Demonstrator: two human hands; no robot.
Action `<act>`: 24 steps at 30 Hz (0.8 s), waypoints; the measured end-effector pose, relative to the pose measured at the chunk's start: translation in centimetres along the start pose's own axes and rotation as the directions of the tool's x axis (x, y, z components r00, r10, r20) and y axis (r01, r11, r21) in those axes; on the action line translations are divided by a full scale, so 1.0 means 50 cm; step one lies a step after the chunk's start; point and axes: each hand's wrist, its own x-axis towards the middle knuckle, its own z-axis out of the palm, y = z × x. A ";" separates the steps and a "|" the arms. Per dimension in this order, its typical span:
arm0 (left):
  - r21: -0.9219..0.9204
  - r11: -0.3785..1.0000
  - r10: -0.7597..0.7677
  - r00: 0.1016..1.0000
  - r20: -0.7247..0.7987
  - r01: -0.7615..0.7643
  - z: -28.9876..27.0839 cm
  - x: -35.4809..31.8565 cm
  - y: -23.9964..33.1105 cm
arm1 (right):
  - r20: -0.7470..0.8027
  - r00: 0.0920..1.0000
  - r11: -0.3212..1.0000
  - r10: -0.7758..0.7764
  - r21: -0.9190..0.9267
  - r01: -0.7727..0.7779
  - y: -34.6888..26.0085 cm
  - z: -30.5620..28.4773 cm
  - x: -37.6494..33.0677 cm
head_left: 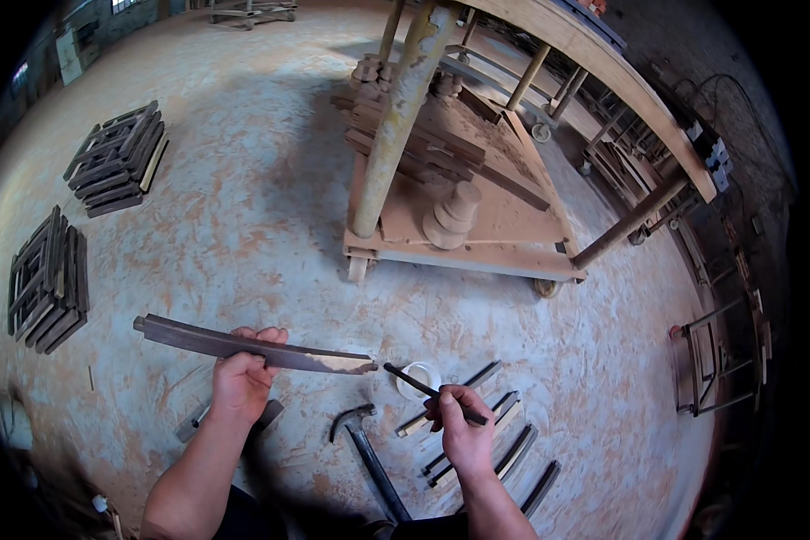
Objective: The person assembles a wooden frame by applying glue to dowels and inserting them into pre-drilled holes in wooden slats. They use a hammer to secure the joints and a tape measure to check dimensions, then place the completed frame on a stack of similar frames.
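Observation:
My left hand (pixel 246 378) is closed round a long dark wooden strip (pixel 189 339), held up off the floor and running left to right. The strip's right end has a pale, bare-looking patch. In my closed right hand (pixel 465 430) is a thin dark stick (pixel 412 379), its tip close to that end; whether they touch I cannot tell. Below the stick stands a small white round tub (pixel 432 371), partly hidden. A claw hammer (pixel 369 450) lies on the floor between my forearms. Several dark strips with pale edges (pixel 516 453) lie around my right hand.
Ahead stands a wheeled wooden cart (pixel 486 256) with yellowish posts, holding boards and stacked round blocks (pixel 453 216). Stacks of dark wooden frames lie at left, one farther (pixel 117 157) and one nearer (pixel 49 279). A metal-framed rack (pixel 720 360) is at the right.

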 end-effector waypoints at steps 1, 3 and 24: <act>-0.007 1.000 -0.004 1.000 0.015 0.004 -0.001 0.001 0.000 | 0.014 1.000 1.000 0.013 0.005 -0.013 -0.001 0.003 0.000; -0.025 1.000 -0.006 1.000 0.009 0.006 0.006 -0.002 0.001 | 0.041 0.998 0.999 0.039 0.014 -0.039 -0.003 0.009 -0.002; 0.109 0.987 0.052 0.876 0.480 -0.118 0.023 -0.006 0.025 | -0.031 0.998 0.999 0.052 0.004 -0.052 -0.005 -0.019 0.016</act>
